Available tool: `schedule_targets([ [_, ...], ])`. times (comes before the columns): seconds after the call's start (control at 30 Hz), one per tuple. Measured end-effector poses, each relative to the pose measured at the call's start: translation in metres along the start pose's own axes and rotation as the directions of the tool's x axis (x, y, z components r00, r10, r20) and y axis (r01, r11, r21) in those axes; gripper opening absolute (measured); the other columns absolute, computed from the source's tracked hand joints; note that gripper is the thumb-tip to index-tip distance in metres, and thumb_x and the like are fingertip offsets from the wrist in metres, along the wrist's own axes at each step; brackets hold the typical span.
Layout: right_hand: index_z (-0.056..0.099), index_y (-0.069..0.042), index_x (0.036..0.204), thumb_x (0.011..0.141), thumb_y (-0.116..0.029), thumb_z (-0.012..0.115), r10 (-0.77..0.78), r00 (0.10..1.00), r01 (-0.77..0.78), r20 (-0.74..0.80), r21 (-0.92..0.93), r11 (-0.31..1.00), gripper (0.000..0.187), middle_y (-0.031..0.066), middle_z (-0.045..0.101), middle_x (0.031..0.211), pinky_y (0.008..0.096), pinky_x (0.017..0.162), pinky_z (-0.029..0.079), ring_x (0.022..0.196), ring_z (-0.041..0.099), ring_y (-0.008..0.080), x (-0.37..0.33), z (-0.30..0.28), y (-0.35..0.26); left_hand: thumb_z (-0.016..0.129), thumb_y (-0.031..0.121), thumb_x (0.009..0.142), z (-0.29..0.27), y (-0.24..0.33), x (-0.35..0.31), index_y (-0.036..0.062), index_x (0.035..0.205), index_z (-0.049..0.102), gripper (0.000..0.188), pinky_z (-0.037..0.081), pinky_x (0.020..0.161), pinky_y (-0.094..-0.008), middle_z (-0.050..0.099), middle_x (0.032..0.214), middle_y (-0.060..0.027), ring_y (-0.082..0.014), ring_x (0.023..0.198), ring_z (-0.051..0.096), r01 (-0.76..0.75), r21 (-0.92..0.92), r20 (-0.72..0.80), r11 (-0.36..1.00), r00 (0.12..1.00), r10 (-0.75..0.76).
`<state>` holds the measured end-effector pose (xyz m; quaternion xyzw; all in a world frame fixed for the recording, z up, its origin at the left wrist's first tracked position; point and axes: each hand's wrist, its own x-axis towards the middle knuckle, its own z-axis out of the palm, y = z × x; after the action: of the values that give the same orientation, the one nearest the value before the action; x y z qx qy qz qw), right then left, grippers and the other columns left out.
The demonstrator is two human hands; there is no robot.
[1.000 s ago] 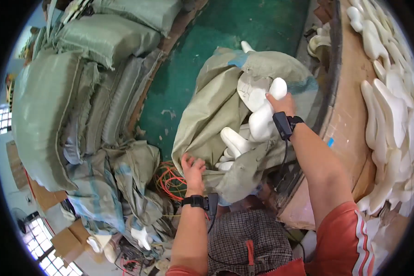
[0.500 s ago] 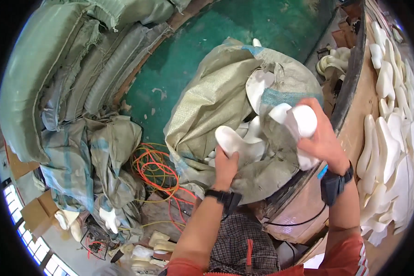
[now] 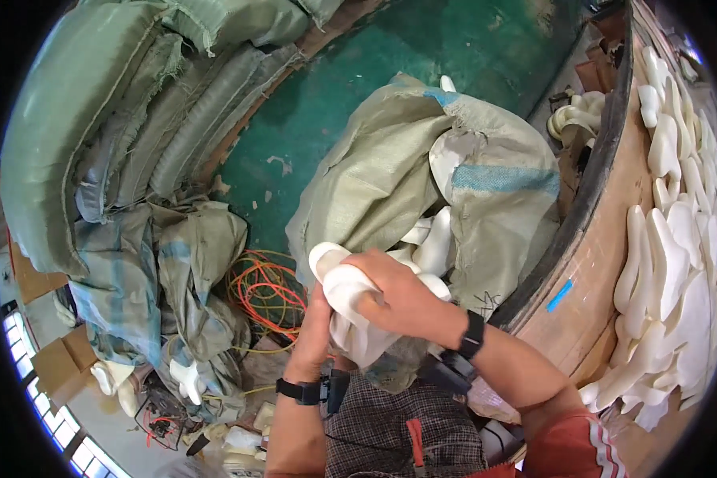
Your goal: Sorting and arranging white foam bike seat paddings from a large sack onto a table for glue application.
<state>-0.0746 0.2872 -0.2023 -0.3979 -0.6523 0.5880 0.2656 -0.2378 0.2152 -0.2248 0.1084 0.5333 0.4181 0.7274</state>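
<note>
Close in front of me, a few white sole-shaped pieces [image 3: 349, 285] are bunched together, rounded ends up, between my two hands. My right hand [image 3: 406, 296] is closed over them from the right. Along their left side, my left hand [image 3: 312, 328] grips them too, its fingers partly hidden. Just beyond lies an open pale woven sack [image 3: 378, 163] with a blue stripe. More white pieces [image 3: 433, 245] show inside its mouth, one standing up steeply.
A wooden table [image 3: 585, 287] with a dark raised edge runs along the right, bearing a heap of white pieces [image 3: 668, 247]. Full sacks [image 3: 76, 135] are stacked at left. Orange and yellow cords [image 3: 267, 295] lie tangled beside crumpled sacks [image 3: 115, 279]. Behind is green floor [image 3: 334, 88].
My right hand has swung left and toward me with its white pieces, joining my left hand, which has also moved left. The pieces are now together, and the sack's near rim has shifted.
</note>
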Motion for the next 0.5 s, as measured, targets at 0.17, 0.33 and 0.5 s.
schedule_targets([
  [0.17, 0.053, -0.002, 0.118, 0.08, -0.004, 0.059, 0.118, 0.993, -0.12, -0.026, -0.069, 0.99, 0.039, 0.0114, 0.056, 0.099, 0.0317, 0.084, 0.047, 0.092, 0.058, 0.0226, 0.001, 0.051, 0.033, 0.075, 0.039, 0.075, -0.042, -0.037, 0.002, 0.0002, 0.136, 0.035, 0.083, 0.038, 0.099, -0.0354, 0.047, 0.129, -0.0107, -0.0217, 0.119, 0.046, -0.147, 0.268, 0.038, 0.952, 0.989, 0.142],
  [0.33, 0.061, -0.004, 0.105, 0.081, -0.014, 0.07, 0.192, 0.939, -0.267, -0.286, -0.254, 0.93, 0.027, 0.0107, 0.06, 0.105, 0.033, 0.087, 0.046, 0.097, 0.057, 0.0222, 0.02, -0.001, 0.105, 0.064, 0.003, 0.079, -0.077, -0.063, -0.002, -0.0029, 0.126, 0.047, 0.05, 0.047, 0.089, -0.0344, 0.06, 0.114, -0.0118, -0.0228, 0.106, 0.058, -0.037, 0.378, -0.17, 0.925, 0.979, 0.109],
  [0.5, 0.058, -0.003, 0.112, 0.082, -0.035, 0.062, 0.424, 0.859, -0.391, -0.287, -0.903, 0.18, 0.044, 0.017, 0.052, 0.117, 0.0426, 0.093, 0.042, 0.109, 0.048, 0.0346, -0.001, -0.096, 0.158, 0.064, 0.001, 0.07, -0.1, -0.061, -0.043, -0.0031, 0.127, 0.048, 0.059, 0.047, 0.094, -0.0385, 0.06, 0.118, -0.0149, -0.0268, 0.107, 0.059, -0.089, -0.171, -0.221, 0.981, 0.974, 0.05],
])
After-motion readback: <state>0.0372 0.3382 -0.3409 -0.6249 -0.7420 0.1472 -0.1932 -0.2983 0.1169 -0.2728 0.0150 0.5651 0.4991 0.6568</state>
